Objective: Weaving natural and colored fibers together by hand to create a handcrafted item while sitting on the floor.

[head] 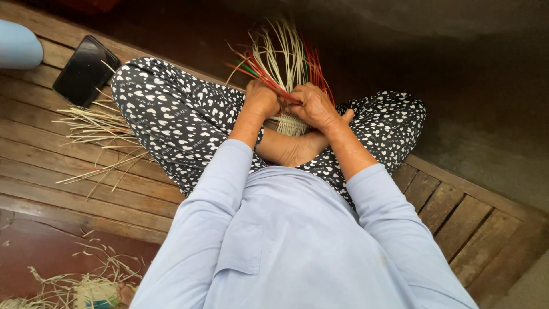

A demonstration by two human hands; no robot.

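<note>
Past my pale blue shirt, I see both hands closed on the half-woven basket over my crossed legs: left hand gripping strands, right hand pinching a red strip.

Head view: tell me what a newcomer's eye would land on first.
At top centre, a fan of pale, red and green weaving strips spreads upward from a small woven piece, gripped by the left hand and the right hand over crossed legs in heart-print trousers. To the left, loose pale strips lie scattered on the wooden slat platform, beside a dark phone.
</note>
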